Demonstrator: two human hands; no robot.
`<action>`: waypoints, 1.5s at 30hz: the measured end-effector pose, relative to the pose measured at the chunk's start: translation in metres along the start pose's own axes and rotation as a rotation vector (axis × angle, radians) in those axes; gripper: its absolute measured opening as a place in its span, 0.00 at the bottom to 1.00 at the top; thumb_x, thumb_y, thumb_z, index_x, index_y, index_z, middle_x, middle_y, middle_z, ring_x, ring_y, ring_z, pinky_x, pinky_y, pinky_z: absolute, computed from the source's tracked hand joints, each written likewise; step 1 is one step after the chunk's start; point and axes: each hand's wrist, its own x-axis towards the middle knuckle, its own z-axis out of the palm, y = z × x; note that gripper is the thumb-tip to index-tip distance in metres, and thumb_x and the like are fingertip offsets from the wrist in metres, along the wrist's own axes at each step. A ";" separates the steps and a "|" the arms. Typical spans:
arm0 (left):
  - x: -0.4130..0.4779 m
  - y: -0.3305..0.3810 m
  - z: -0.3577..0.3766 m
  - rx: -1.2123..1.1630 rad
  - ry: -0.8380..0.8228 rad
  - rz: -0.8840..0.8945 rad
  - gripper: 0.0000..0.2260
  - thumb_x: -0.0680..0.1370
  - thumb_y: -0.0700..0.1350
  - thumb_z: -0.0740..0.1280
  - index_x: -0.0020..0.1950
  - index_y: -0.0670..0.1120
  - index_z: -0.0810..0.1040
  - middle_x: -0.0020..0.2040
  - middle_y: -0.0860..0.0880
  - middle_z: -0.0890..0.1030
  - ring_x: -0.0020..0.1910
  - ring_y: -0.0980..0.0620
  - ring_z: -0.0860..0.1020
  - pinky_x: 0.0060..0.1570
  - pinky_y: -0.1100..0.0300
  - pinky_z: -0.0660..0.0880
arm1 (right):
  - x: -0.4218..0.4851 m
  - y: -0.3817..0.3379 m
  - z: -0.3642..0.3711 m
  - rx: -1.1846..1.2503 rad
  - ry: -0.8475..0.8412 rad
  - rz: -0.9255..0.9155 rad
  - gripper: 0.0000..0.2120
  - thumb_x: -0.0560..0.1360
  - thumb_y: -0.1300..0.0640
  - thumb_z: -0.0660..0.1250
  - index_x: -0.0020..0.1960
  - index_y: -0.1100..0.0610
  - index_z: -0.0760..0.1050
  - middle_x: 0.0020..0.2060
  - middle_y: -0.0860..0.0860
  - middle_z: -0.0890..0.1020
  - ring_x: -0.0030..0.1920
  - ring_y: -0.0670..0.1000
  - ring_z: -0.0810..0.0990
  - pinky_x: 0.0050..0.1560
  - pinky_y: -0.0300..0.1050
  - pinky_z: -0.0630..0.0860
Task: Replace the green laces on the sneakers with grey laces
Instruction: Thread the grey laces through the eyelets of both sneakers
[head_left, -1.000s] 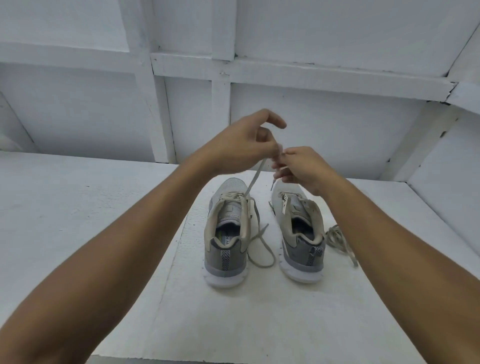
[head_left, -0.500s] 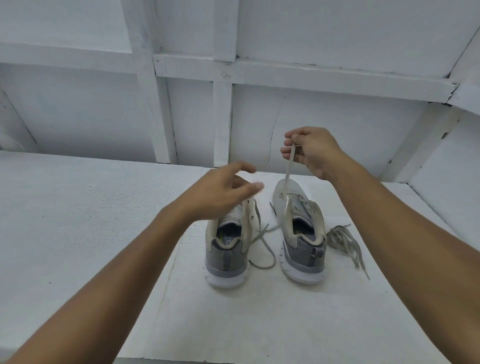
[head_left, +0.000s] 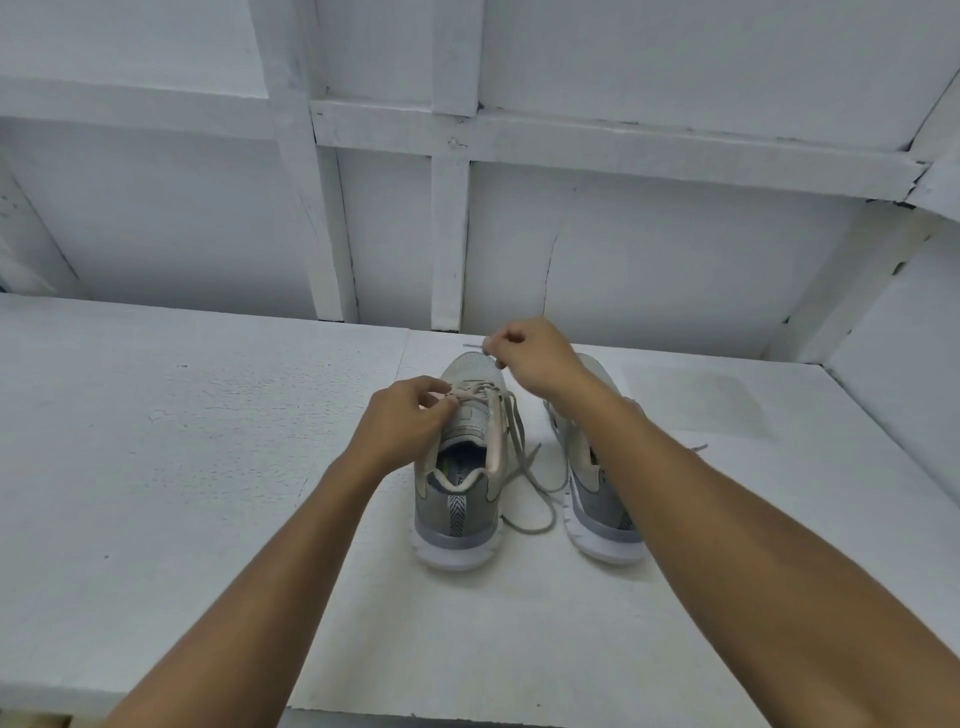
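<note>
Two grey sneakers stand heel-toward-me on the white surface. The left sneaker (head_left: 460, 467) has a pale lace (head_left: 519, 457) through its upper eyelets, its loose part trailing down between the shoes. My left hand (head_left: 410, 415) pinches the lace at the left eyelets near the tongue. My right hand (head_left: 530, 353) is above the toe of the left sneaker and pinches the lace's tip, which sticks out to the left. My right forearm covers much of the right sneaker (head_left: 597, 499).
A white foam sheet (head_left: 519, 623) lies under the shoes on the white table (head_left: 156, 441). A lace end (head_left: 696, 448) peeks out right of my right forearm. White panelled walls (head_left: 675, 260) close in at the back and right.
My right hand came down from high over the right sneaker to the toe of the left sneaker, lace tip in its fingers. My left hand dropped onto the left sneaker's eyelets and pinched the lace.
</note>
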 end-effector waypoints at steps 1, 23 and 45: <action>0.000 -0.001 0.002 -0.001 0.006 0.008 0.14 0.80 0.54 0.63 0.62 0.53 0.79 0.53 0.52 0.81 0.48 0.54 0.75 0.44 0.62 0.70 | 0.000 0.002 0.007 -0.010 -0.005 0.000 0.08 0.77 0.55 0.66 0.45 0.58 0.82 0.34 0.45 0.79 0.35 0.45 0.75 0.33 0.37 0.68; -0.007 -0.015 0.029 -0.301 0.213 -0.144 0.14 0.81 0.43 0.53 0.36 0.43 0.66 0.32 0.47 0.68 0.33 0.50 0.64 0.34 0.55 0.60 | -0.002 0.016 0.046 -0.234 -0.004 -0.001 0.07 0.75 0.58 0.61 0.43 0.49 0.76 0.43 0.46 0.79 0.49 0.53 0.78 0.50 0.48 0.77; -0.008 -0.018 0.031 -0.330 0.222 -0.138 0.13 0.81 0.43 0.53 0.36 0.44 0.66 0.32 0.48 0.67 0.33 0.51 0.63 0.34 0.55 0.59 | -0.005 0.017 0.054 -0.345 -0.035 -0.017 0.10 0.77 0.57 0.60 0.49 0.55 0.80 0.48 0.52 0.83 0.49 0.55 0.78 0.51 0.50 0.78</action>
